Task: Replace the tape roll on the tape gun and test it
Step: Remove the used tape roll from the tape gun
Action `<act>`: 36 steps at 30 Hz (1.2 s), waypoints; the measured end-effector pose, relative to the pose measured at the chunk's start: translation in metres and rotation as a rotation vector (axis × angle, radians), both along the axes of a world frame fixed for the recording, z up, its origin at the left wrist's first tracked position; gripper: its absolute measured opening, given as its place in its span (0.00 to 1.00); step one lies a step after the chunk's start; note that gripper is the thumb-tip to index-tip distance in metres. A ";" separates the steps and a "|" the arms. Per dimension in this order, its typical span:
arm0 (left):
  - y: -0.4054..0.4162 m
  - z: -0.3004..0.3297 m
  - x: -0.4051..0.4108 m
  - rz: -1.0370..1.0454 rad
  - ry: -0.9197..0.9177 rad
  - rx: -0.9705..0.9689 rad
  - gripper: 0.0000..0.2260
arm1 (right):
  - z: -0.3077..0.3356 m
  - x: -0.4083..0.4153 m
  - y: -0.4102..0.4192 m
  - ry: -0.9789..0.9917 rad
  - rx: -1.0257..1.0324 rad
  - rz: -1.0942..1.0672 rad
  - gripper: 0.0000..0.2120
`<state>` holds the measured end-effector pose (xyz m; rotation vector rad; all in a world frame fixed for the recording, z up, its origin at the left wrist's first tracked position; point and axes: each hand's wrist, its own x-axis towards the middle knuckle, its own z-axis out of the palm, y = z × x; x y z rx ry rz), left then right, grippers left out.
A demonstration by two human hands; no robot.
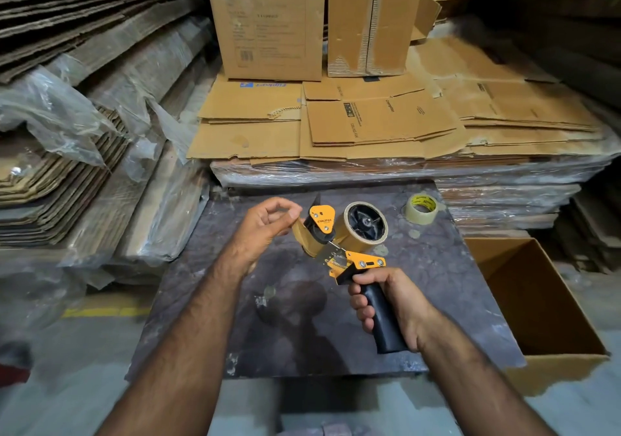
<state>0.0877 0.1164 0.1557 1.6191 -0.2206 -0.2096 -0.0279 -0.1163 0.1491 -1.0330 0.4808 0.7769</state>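
Lower centre of frame: right hand (391, 301) wraps the black grip of the tape gun (349, 254), fingers clamped round it, gun held just above the worktop (285, 318). The brown tape roll (364, 225) is already seated on the gun's hub, centre of frame.

Left of it: left hand (265, 225) has thumb and fingers pinched together on the free tape end (298, 230), which runs from the roll round the front roller below the orange guard.

Judged step: threading the leader through the gun head; roll swap itself looks done. Next move calls for drawing the end out past the cutter, adhesive side kept off the fingers, then pressing it onto cardboard for the test pull. Blade position is not clearly visible.

Farther right on the worktop: a small clear tape roll (420, 209), lying flat, well apart from the gun.

Surface: dark, mottled, stained slab. An open cardboard box (551, 304) sits at its right edge.

Room, upper frame: flattened cartons (369, 123) on plastic-wrapped stacks, upright boxes behind; wrapped cardboard sheets at left. Storage area, dim.
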 end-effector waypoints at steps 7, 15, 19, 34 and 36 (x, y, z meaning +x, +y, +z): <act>-0.022 0.004 -0.011 0.365 -0.238 0.162 0.07 | 0.002 -0.008 0.001 -0.026 -0.068 -0.060 0.08; -0.042 -0.019 -0.061 0.197 -0.774 0.657 0.13 | 0.001 -0.010 0.003 0.002 -0.072 -0.147 0.09; -0.040 -0.022 -0.063 0.251 -0.827 0.698 0.11 | 0.002 -0.009 0.008 -0.001 -0.085 -0.140 0.09; -0.034 -0.046 -0.086 0.247 -0.644 0.516 0.04 | -0.004 0.000 0.014 -0.064 -0.256 -0.193 0.10; -0.031 -0.037 -0.080 0.259 -0.637 0.488 0.04 | -0.004 -0.002 0.017 -0.082 -0.282 -0.193 0.10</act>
